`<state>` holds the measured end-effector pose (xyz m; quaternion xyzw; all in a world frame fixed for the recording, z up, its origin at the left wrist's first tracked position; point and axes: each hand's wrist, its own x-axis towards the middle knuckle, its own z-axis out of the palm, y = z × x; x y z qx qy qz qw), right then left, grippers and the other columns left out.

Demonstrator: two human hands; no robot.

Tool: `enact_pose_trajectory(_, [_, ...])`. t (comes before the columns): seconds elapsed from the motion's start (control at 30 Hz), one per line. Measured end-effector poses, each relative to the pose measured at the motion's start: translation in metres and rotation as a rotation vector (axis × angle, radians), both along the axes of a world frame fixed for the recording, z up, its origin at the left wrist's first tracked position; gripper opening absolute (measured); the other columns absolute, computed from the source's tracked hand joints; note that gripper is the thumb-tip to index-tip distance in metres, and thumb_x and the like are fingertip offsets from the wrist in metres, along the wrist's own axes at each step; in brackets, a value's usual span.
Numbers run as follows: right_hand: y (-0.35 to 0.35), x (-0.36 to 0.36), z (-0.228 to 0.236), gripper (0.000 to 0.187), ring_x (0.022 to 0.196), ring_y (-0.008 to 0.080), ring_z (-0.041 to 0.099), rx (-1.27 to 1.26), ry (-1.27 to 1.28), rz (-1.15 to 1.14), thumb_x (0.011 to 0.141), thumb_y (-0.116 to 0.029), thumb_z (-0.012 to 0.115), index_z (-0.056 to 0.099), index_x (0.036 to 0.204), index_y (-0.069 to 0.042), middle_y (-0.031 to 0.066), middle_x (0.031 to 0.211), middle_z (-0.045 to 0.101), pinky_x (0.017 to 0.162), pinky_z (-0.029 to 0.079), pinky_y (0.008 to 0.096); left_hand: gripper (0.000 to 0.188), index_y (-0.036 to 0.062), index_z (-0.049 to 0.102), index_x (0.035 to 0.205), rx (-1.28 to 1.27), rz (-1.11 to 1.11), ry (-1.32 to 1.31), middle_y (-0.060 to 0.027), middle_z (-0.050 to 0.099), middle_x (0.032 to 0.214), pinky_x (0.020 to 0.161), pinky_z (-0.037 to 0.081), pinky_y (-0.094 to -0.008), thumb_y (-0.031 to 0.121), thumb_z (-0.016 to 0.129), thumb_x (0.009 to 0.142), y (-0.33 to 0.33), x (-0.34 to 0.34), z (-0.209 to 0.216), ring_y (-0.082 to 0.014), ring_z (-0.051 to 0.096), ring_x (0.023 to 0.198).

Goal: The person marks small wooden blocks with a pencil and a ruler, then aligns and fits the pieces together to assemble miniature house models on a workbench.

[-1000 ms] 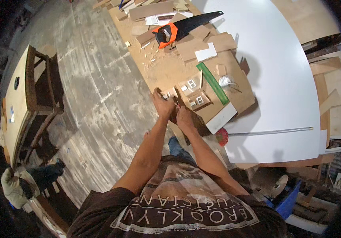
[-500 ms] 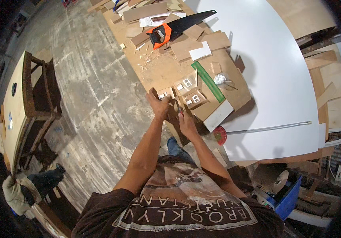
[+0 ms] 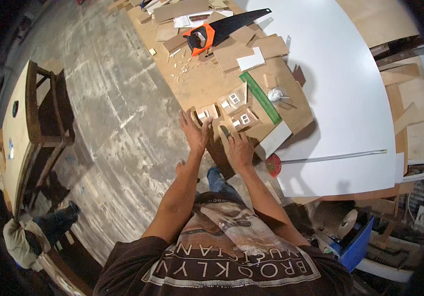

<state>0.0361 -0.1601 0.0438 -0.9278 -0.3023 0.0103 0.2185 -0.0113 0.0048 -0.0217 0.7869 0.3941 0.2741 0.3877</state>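
My left hand (image 3: 194,132) is at the near edge of the work board, fingers apart and holding nothing. Its fingertips are beside a small wooden piece with white parts (image 3: 205,113). My right hand (image 3: 240,149) closes over a small tool with a dark blade (image 3: 225,131); its handle is covered by the fingers, so its exact kind is unclear. Just beyond it lies another wooden piece with a white window-like frame (image 3: 244,120), and a similar piece (image 3: 233,101) lies behind that one.
A green strip (image 3: 260,98) lies right of the pieces, beside a clear dish of white paste (image 3: 275,96). An orange-handled handsaw (image 3: 202,40) rests among board offcuts (image 3: 249,52). A white sheet (image 3: 340,113) spreads to the right. A wooden bench (image 3: 24,128) stands at left.
My left hand has drawn back slightly from the small wooden piece and its fingers have spread. My right hand has moved a little right, turning more palm-down over the tool.
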Motion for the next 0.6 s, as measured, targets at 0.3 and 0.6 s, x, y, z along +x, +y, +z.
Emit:
enact_pose_trajectory(0.3, [0.039,0.039,-0.026,0.021,0.078,0.0112,0.063,0.673,0.517,0.134,0.097,-0.011,0.066,0.068,0.113,0.003,0.0032,0.090,0.068,0.068,0.051,0.0265,0.076,0.0035,0.049,0.139,-0.036,0.032,-0.114,-0.0241,0.039,0.148,0.114,0.030,-0.0498,0.038,0.084,0.080,-0.007,-0.016,0.014,-0.0409,0.034,0.139])
enact_pose_trajectory(0.6, [0.054,0.022,0.014,0.018,0.067,0.0078,0.057,0.717,0.968,0.096,0.098,-0.013,0.063,0.068,0.106,0.001,0.0026,0.081,0.064,0.057,0.046,0.0238,0.048,0.0074,0.064,0.120,-0.297,-0.030,-0.228,-0.0113,0.055,0.129,0.084,0.046,-0.0384,0.031,0.083,0.082,-0.003,-0.029,0.042,-0.0272,0.052,0.119])
